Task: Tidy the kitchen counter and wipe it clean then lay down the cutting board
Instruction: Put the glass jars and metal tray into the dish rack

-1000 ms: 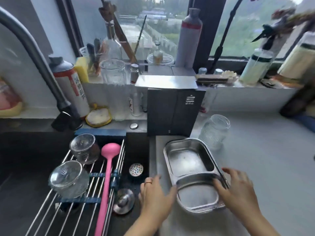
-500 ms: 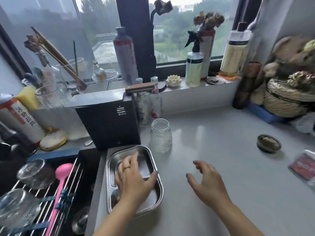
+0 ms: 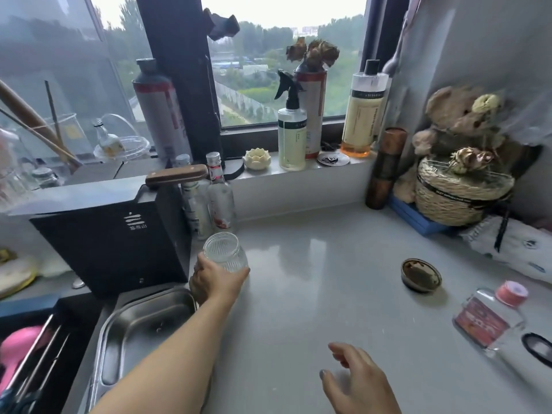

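Note:
A ribbed clear glass jar [image 3: 224, 249] stands on the pale grey counter [image 3: 313, 294] beside a black box-shaped appliance [image 3: 113, 243]. My left hand [image 3: 213, 280] is wrapped around the jar's lower part. A steel two-compartment tray [image 3: 143, 330] lies just left of that hand, at the sink's edge. My right hand [image 3: 358, 380] hovers low over the counter at the front, fingers apart and holding nothing. No cutting board or cloth is in view.
A small dark round dish [image 3: 421, 274] and a flat clear bottle with a pink cap [image 3: 490, 318] sit on the right. Bottles and a spray bottle [image 3: 292, 135] line the windowsill. A woven basket [image 3: 460, 192] fills the right corner. A sink rack with a pink ladle [image 3: 15, 354] is at the left.
My left hand left the steel tray and closed around the glass jar. My right hand drew away from the tray toward the front right. The view swung right and up.

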A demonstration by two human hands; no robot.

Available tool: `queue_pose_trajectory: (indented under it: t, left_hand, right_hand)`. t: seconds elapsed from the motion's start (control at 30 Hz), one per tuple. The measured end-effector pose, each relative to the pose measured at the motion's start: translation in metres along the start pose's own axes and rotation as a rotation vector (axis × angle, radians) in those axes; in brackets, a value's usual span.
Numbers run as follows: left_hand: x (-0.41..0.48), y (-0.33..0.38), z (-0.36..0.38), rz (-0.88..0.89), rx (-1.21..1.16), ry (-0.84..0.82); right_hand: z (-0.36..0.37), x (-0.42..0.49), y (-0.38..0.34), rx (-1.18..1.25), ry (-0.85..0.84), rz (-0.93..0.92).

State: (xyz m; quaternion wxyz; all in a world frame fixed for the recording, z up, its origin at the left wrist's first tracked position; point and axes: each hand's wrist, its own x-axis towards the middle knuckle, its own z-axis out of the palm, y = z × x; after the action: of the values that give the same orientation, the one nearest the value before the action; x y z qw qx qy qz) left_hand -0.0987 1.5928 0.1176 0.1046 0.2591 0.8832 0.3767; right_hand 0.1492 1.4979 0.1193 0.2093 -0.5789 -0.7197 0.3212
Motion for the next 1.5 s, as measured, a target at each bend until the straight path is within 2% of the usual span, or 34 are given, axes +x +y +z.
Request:
queue_pose_trajectory:
  t: [0.13,0.23,0.37,0.53,0.7,0.83,0.93,1.03,1.2,1.37,1.5]
  left_hand:
    - [-0.008,-0.001,-0.016,0.113,0.027,0.008]
    - [-0.023,-0.008,-0.045,0.228,-0.133,0.019]
    - [-0.042,-0.039,-0.114,0.316,-0.316,-0.004]
    - [-0.060,-0.112,-0.207,0.197,-0.399,0.010]
    - [-0.062,-0.207,-0.281,-0.043,-0.357,0.101]
    - [-0.058,-0.270,-0.323,-0.127,-0.183,0.239]
    - [-0.045,-0.301,-0.345,-0.170,-0.012,0.278]
    - [-0.023,-0.321,-0.359,-0.226,0.188,0.179]
    - [0.010,-0.334,-0.360,-0.227,0.419,0.036]
    - [0.029,-0.346,-0.347,-0.182,0.527,-0.023]
    - [0.039,-0.360,-0.345,-0.114,0.468,-0.071]
  right_hand:
    - [0.023,-0.001,-0.027,-0.018,-0.098,-0.091]
    - [0.051,-0.004,-0.057,0.023,-0.185,-0.122]
    - [0.084,-0.006,-0.091,0.039,-0.271,-0.077]
    - [0.117,-0.009,-0.121,-0.057,-0.349,0.045]
    - [0.131,-0.010,-0.124,-0.070,-0.274,0.089]
    - [0.136,-0.016,-0.138,0.060,-0.190,0.108]
    - [0.144,-0.026,-0.163,0.276,-0.180,0.146]
    - [0.160,-0.036,-0.188,0.475,-0.237,0.192]
    - [0.191,-0.049,-0.219,0.534,-0.268,0.142]
    - [0.211,-0.058,-0.227,0.525,-0.256,0.150]
    - [0.220,-0.063,-0.235,0.496,-0.222,0.146]
